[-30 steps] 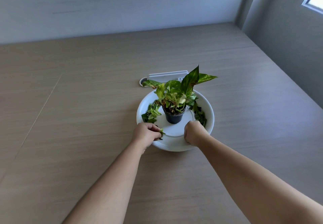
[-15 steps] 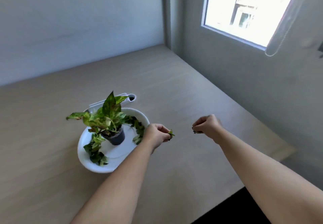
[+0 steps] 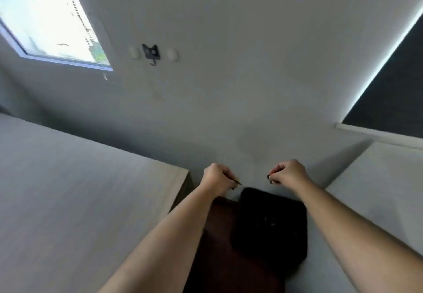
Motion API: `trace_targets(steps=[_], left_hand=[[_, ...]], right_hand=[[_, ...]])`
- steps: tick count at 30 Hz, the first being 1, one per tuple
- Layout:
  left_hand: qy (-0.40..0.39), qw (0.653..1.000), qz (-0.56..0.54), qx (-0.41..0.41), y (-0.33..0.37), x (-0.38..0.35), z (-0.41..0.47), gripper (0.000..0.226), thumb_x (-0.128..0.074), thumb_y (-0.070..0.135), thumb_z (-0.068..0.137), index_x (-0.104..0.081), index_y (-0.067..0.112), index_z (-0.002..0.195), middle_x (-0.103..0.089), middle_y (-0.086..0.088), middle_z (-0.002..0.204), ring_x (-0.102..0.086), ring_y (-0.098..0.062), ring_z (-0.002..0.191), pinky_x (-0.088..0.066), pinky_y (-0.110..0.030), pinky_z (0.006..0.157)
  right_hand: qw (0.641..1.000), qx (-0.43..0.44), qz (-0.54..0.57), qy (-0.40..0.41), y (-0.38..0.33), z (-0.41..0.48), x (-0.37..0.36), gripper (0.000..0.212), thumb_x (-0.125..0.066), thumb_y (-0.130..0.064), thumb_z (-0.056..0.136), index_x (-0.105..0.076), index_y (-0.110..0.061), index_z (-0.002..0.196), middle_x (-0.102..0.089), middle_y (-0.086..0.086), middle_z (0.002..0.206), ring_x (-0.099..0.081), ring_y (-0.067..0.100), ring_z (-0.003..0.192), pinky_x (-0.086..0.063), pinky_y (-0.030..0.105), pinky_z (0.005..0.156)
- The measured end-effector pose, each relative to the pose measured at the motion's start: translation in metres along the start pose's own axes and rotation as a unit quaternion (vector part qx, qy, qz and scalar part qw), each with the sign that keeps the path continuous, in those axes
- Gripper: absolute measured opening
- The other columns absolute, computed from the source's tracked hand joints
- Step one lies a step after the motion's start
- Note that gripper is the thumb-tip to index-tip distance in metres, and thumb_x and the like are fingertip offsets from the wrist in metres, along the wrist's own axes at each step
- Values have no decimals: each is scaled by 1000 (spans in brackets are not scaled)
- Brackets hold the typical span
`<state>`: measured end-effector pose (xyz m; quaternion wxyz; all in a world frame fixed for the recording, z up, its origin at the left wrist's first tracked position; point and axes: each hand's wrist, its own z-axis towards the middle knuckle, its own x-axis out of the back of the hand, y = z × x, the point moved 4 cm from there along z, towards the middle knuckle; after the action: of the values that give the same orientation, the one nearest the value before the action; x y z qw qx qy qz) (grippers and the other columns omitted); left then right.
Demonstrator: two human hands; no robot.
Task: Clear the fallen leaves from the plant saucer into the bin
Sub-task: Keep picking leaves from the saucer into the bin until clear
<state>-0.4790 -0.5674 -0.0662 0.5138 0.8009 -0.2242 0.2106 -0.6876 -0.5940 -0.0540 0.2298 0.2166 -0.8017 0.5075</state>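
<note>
A black bin stands on the dark floor between two table surfaces, low in the head view. My left hand hovers just above the bin's far left corner, fingers pinched on a small leaf piece whose tip pokes out. My right hand hangs above the bin's far right side, fingers pinched on a tiny dark leaf bit. The saucer and the plant are out of view.
A light wooden table fills the left, its corner close to my left forearm. Another pale surface lies at the right. A grey wall with a black hook is behind, a window at upper left.
The view has swung right, away from the saucer and plant, to the bin on the floor. Both hands have carried their leaf pieces from the table to above the bin.
</note>
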Motion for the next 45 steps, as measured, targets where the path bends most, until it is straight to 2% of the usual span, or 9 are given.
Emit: trace_targets(steps=[3,6,10,13,17,23,29,37,45], left_hand=[[-60,998,22,-2,11,-54,24,10,-77,7,71,-72,15,71,-55,9,53,-51,6,39,-43,-4,46],[-99,994,39,16,1,-100,54,10,-76,3,71,-75,9,79,-57,8,56,-53,-2,49,-51,-14,60],[-124,990,39,55,-32,-149,100,17,-76,4,74,-65,16,67,-59,5,61,-56,-4,51,-48,-8,50],[-126,989,38,74,-61,-191,146,17,-77,6,76,-63,14,70,-61,1,70,-58,-9,59,-52,-16,58],[-192,977,63,62,-95,-253,191,36,-76,25,79,-63,10,110,-64,-6,104,-62,-18,93,-49,-22,77],[-217,967,126,50,-107,-262,205,50,-59,38,91,-51,14,133,-55,-7,135,-55,-25,119,-45,-28,92],[-178,974,141,27,-51,-192,157,41,-60,35,90,-59,11,123,-61,-8,129,-56,-24,119,-43,-28,98],[39,994,106,-6,28,19,60,31,-60,33,87,-64,15,112,-66,-5,121,-59,-23,114,-46,-30,96],[253,963,61,62,-50,187,-83,24,-58,31,88,-69,16,103,-71,-6,110,-65,-23,99,-52,-30,82]], right_hand=[[999,-50,-8,5,52,15,13,29,-70,0,67,-61,-20,47,-63,1,51,-63,20,57,-57,34,76],[995,-99,7,17,94,34,8,22,-69,0,69,-65,-17,56,-70,12,66,-66,23,63,-57,31,74],[989,-144,8,22,143,70,-17,12,-66,1,73,-71,-10,71,-67,9,69,-62,20,64,-47,22,54],[984,-170,15,46,189,108,-44,15,-66,-2,75,-70,-16,72,-67,7,75,-64,22,71,-51,25,63],[980,-194,35,32,252,152,-87,22,-62,-13,82,-72,-16,101,-71,10,103,-67,24,88,-57,37,84],[981,-190,-5,29,269,166,-90,30,-50,-13,91,-63,-16,118,-66,9,115,-57,19,80,-41,22,68],[990,-140,-28,6,186,134,-59,24,-50,-12,90,-68,-13,107,-69,10,109,-56,19,79,-40,21,71],[992,96,-82,-25,-43,57,-33,18,-57,-12,85,-72,-13,93,-73,11,102,-63,27,103,-46,26,85],[927,323,-111,-154,-205,-73,-157,17,-56,-13,84,-72,-16,89,-73,8,89,-65,26,89,-44,25,72]])
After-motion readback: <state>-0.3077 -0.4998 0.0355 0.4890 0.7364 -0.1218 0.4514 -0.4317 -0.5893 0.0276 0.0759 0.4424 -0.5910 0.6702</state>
